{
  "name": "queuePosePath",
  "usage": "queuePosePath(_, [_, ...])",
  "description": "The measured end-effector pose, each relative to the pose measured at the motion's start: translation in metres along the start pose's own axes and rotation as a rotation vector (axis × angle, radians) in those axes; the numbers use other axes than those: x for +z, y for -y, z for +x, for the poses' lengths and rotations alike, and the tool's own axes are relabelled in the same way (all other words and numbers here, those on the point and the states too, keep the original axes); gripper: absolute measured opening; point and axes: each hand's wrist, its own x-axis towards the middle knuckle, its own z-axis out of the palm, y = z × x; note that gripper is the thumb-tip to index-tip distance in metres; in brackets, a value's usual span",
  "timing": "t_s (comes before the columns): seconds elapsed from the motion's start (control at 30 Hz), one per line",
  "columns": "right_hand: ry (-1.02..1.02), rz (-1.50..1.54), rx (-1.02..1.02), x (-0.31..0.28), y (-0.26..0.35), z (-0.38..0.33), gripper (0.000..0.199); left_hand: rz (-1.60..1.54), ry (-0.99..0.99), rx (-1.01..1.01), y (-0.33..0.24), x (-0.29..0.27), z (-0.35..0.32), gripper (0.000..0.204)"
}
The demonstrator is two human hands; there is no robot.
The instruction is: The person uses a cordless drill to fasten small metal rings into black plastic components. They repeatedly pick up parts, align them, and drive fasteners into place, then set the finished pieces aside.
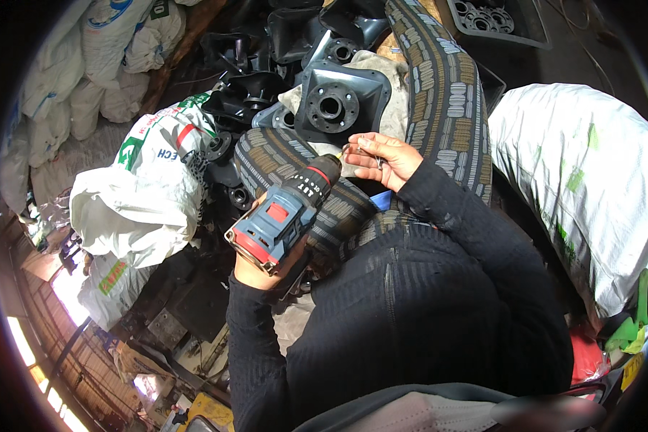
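Note:
A blue, black and red cordless drill [286, 212] is gripped in my left hand [254, 272], its chuck pointing up and to the right. Just beyond the chuck is my right hand [390, 155], palm turned up and fingers curled together. Small dark metal pieces, perhaps screws, show at its fingers, too small to name surely. Past both hands sits a black square housing [367, 97] with a round flange [331, 108] and a ring of holes. It rests on a pale cloth [385, 68], apart from the drill.
Patterned fabric-covered padding [446, 93] curves around my lap and along the right. More black housings [295, 36] pile up at the back. White sacks stand on the left [133, 209] and right [576, 180]. A dark crate [515, 36] of round metal parts is at the far right.

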Motion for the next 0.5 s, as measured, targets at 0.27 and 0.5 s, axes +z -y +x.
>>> queuePosePath(0.27, [-0.082, 0.121, -0.010, 0.012, -0.010, 0.007, 0.019, 0.036, -0.016, 0.052, 0.002, 0.003, 0.004, 0.034])
queuePosePath(0.5, [-0.129, 0.067, 0.017, 0.015, -0.012, 0.012, 0.015, -0.376, 0.094, -0.304, 0.010, 0.013, 0.000, 0.058])
